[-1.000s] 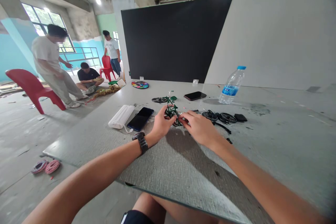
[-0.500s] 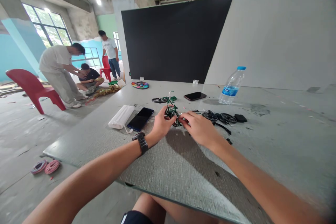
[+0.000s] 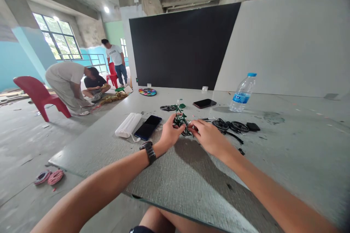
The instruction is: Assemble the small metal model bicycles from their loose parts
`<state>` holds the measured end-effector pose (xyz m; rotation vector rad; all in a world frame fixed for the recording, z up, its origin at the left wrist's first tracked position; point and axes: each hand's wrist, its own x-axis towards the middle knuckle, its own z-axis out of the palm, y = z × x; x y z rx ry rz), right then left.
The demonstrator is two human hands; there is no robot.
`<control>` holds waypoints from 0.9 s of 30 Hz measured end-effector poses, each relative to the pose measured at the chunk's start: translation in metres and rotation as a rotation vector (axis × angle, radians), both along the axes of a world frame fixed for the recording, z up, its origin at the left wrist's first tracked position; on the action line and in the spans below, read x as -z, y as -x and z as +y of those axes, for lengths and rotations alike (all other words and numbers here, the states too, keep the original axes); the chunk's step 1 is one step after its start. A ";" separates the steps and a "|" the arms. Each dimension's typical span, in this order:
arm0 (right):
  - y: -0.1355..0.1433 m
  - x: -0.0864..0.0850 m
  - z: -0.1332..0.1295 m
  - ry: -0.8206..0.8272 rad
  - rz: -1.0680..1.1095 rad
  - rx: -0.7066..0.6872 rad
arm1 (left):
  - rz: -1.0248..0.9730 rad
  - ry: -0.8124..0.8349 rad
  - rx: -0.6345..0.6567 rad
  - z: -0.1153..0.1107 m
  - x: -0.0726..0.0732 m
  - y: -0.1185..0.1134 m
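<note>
Green is the small model bicycle (image 3: 179,118), which stands upright on the grey table (image 3: 169,182), in front of the person and between the two hands. The left hand (image 3: 171,131), with a black watch (image 3: 149,151) on its wrist, is closed on the bicycle, its thumb and fingers at the lower part near a wheel. The right hand (image 3: 206,135) has its thumb and fingers bent close to each other at the right side of this same wheel; whether they pinch some small part or only touch the wheel, I cannot tell. Behind the bicycle and a little to the left, a loose black wheel (image 3: 167,108) lies flat. To the left of the left hand there is a dark phone (image 3: 148,127), and just beside it a white power bank (image 3: 128,124) with a short white cable (image 3: 135,138). Beyond the right hand lie a pair of black wheels (image 3: 240,126), a black square piece (image 3: 253,126) beside them, and a curved black strip (image 3: 233,137) nearer to the person. Farther back are a second phone (image 3: 205,103), a colourful round palette (image 3: 147,92) and an upright clear bottle (image 3: 241,96) with a blue cap. At the left, on the floor (image 3: 24,145), one person (image 3: 67,80) bends forward beside a red chair (image 3: 41,96), near a seated person (image 3: 94,84).
</note>
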<state>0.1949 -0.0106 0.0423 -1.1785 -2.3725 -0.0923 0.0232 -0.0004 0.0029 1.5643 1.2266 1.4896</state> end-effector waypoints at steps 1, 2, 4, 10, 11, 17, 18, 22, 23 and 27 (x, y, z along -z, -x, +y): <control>0.000 0.000 0.001 -0.004 0.011 -0.014 | 0.006 0.001 -0.007 0.000 0.001 0.000; -0.001 0.000 0.002 -0.009 0.021 -0.028 | 0.011 0.004 -0.016 0.001 0.001 0.000; -0.002 -0.002 0.003 -0.019 0.042 -0.054 | 0.018 0.014 -0.031 0.002 0.003 0.001; -0.008 -0.005 0.005 0.011 0.092 -0.069 | 0.026 0.057 -0.002 0.002 0.003 0.001; -0.009 -0.005 0.006 0.013 0.101 -0.065 | 0.023 0.061 0.003 0.002 0.002 0.001; -0.010 -0.007 0.007 0.021 0.157 -0.069 | 0.004 0.073 0.012 0.001 0.001 0.001; -0.010 -0.008 0.007 0.027 0.165 -0.076 | 0.001 0.069 0.011 0.001 0.002 0.001; -0.009 -0.008 0.007 -0.030 0.171 -0.132 | -0.002 0.036 -0.009 0.004 0.004 0.001; -0.009 -0.008 0.007 -0.054 0.169 -0.142 | -0.004 0.031 -0.015 0.004 0.004 0.001; -0.010 -0.008 0.008 -0.057 0.212 -0.146 | -0.031 0.082 -0.025 0.003 0.002 0.002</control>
